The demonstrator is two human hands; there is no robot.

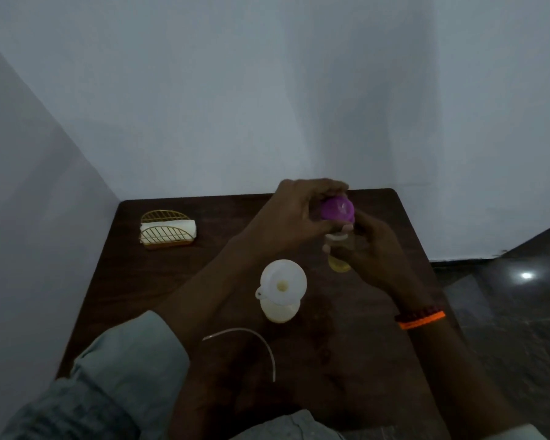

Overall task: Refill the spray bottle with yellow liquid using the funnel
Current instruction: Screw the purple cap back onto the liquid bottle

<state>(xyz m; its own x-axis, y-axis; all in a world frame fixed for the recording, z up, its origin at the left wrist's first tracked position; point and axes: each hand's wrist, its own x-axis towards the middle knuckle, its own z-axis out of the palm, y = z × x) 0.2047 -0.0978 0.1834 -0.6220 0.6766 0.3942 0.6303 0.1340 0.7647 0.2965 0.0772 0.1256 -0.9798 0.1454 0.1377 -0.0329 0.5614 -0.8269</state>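
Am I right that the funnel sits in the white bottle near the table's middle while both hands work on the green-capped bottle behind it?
Not quite: the cap is purple, not green, as the head view shows. The rest holds: the funnel sits in the white bottle near the table's middle, and the left hand and right hand work on the capped bottle behind it.

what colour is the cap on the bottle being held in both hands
The cap is purple, seen in the head view.
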